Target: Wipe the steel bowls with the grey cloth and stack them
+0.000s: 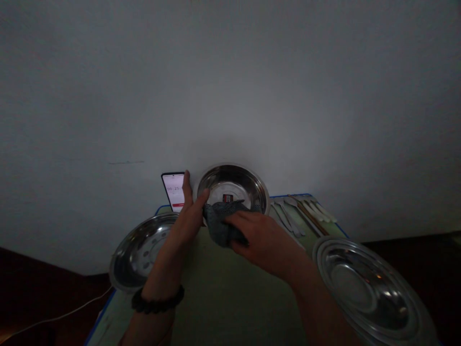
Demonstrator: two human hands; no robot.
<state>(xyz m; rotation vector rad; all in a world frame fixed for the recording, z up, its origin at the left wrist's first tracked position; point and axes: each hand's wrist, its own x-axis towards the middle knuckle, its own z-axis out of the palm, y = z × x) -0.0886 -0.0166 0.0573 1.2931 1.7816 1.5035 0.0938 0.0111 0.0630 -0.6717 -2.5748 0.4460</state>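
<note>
My left hand [191, 206] grips the left rim of a shiny steel bowl [248, 179], its thumb over the edge. The bowl is tilted so its inside faces me, and a small dark and red label [227, 198] shows on its bottom. In my right hand [257, 235] a grey cloth [218, 223] is bunched, pressed against the near inside of the bowl and hanging over its rim. Part of the cloth is hidden under my fingers.
A lit phone [174, 190] leans against the wall behind my left hand. To the left stands a steel basin [124, 257] with round marks inside; at right lie steel basins [360, 283]. Several spoons [284, 216] and chopsticks [311, 216] lie at the back right of the green table [234, 298].
</note>
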